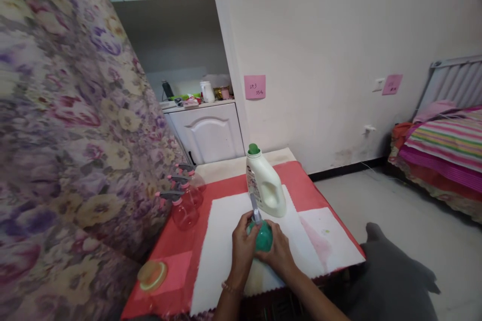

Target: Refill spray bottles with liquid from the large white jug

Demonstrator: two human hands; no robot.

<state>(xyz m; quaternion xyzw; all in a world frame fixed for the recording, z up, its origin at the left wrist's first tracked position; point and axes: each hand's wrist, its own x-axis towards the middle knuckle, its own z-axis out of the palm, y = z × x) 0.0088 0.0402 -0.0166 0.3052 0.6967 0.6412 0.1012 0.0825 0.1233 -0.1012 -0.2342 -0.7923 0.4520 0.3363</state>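
A small round green spray bottle [265, 236] with a grey and clear spray head sits between my two hands above the white cloth [222, 230]. My left hand [243, 238] is closed round its neck, just under the spray head. With its fingers wrapped on the right side and base, my right hand [279, 253] grips the green body. Right behind it stands a large cream detergent jug [273, 185], upright, with a green top and a handle. My hands hide part of the spray bottle.
Three pink spray bottles [184, 213] line the table's left edge by a floral curtain [83, 110]. A round container [152, 276] lies at the front left of the red tablecloth [169, 261]. A white sheet [333, 241] with a pink stain lies right. A bed [444, 145] stands far right.
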